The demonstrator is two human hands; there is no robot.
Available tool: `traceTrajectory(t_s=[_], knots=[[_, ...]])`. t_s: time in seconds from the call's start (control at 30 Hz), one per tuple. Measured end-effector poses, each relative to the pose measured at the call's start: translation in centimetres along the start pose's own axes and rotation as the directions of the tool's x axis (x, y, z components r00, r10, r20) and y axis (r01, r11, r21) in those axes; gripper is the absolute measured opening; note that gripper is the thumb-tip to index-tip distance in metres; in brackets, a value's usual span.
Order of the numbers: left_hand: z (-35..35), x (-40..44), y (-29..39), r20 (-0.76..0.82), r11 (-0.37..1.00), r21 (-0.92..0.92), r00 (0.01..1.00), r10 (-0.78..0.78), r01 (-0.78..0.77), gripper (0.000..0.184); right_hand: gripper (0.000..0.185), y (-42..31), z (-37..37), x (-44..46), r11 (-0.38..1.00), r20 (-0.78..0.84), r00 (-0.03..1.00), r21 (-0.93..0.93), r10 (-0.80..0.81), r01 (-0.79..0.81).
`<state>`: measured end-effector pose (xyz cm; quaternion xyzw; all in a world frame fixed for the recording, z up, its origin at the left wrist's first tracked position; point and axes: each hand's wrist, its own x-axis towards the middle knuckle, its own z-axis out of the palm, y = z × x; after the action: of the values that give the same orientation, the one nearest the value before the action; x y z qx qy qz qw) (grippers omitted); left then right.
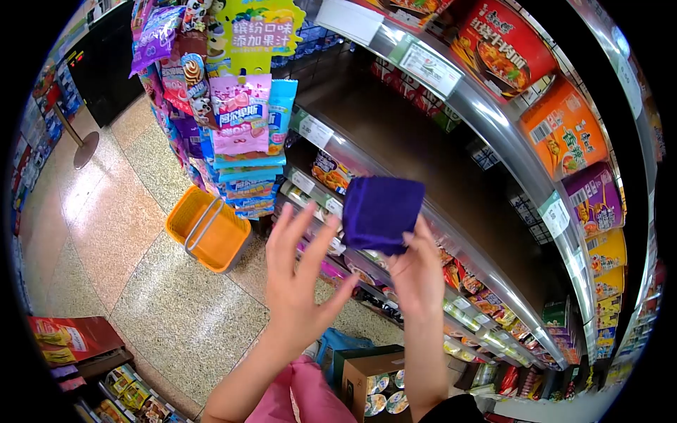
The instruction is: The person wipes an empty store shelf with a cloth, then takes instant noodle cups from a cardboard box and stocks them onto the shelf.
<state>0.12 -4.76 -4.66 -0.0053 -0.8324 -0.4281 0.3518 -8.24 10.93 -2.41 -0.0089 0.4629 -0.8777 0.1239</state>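
A folded dark purple cloth (383,213) is held up in front of the shelves by my right hand (417,271), whose thumb and fingers pinch its lower right corner. To the left of the cloth, my left hand (300,264) is raised with fingers spread and holds nothing. Behind the cloth runs a dark brown shelf board (451,166) with a clear price rail along its front edge. Slight blur softens both hands.
Candy bags (240,113) hang on a rack at the left. An orange basket (204,229) stands on the tiled floor. Red noodle packs (497,46) line the upper shelf. An open cardboard box (374,370) with round cups sits by my legs.
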Motion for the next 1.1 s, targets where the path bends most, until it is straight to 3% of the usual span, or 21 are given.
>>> traceTrajectory(t_s=[0.03,0.13,0.17,0.2,0.3,0.4,0.6,0.7,0.8,0.93,0.97,1.07,1.1], knots=[[0.2,0.0,0.7,-0.034,0.999,0.021,0.999,0.034,-0.034,0.074,0.048,0.4,-0.5,-0.9,0.997,0.024,0.997,0.030,0.070,-0.071],[0.5,-1.0,1.1,0.076,0.992,0.073,0.992,0.101,-0.106,0.067,0.053,1.7,-1.6,-3.3,0.973,0.053,0.979,0.118,0.194,-0.199],[0.7,-1.2,1.1,0.103,0.991,0.091,0.991,0.084,-0.093,0.057,0.054,2.0,-1.9,-4.1,0.966,0.063,0.975,0.138,0.212,-0.219],[0.8,-1.6,1.2,0.115,0.995,0.077,0.992,0.055,-0.064,0.057,0.054,2.2,-2.1,-4.6,0.958,0.074,0.971,0.159,0.229,-0.238],[1.0,-2.5,1.2,0.121,0.998,-0.037,0.992,-0.044,0.049,0.059,0.052,2.0,-2.0,-6.0,0.974,0.060,0.979,0.106,0.194,-0.199],[1.5,-3.0,1.0,0.106,0.953,-0.245,0.982,-0.158,0.180,0.062,0.054,1.8,-2.6,-6.8,0.957,0.022,0.984,-0.236,0.178,-0.168],[1.7,-4.6,-0.6,0.246,0.779,-0.471,0.910,-0.334,0.413,0.057,0.053,2.1,-3.6,-7.4,0.918,0.016,0.981,-0.357,0.192,-0.174],[1.6,-5.0,-0.5,0.287,0.748,-0.505,0.901,-0.324,0.430,0.056,0.052,2.0,-3.9,-7.6,0.911,-0.013,0.973,-0.349,0.230,-0.220],[2.2,-5.9,-0.6,0.337,0.629,-0.536,0.826,-0.451,0.563,0.052,0.051,1.4,-4.2,-7.7,0.886,-0.038,0.961,-0.377,0.276,-0.269],[1.7,-6.1,-3.8,0.498,0.222,-0.625,0.601,-0.625,0.748,0.043,0.050,0.0,-5.4,-7.5,0.870,-0.031,0.925,-0.329,0.378,-0.367],[1.7,-6.4,-4.9,0.517,0.208,-0.601,0.573,-0.636,0.772,0.042,0.050,-0.1,-5.9,-7.4,0.857,-0.037,0.910,-0.323,0.412,-0.401],[2.1,-6.8,-5.0,0.331,0.539,-0.330,0.630,-0.703,0.775,0.045,0.046,-0.1,-6.6,-7.4,0.807,-0.021,0.876,-0.378,0.483,-0.454],[2.4,-7.3,-4.7,0.148,0.795,-0.115,0.802,-0.579,0.595,0.049,0.046,0.1,-6.3,-7.4,0.792,-0.022,0.877,-0.418,0.480,-0.445]])
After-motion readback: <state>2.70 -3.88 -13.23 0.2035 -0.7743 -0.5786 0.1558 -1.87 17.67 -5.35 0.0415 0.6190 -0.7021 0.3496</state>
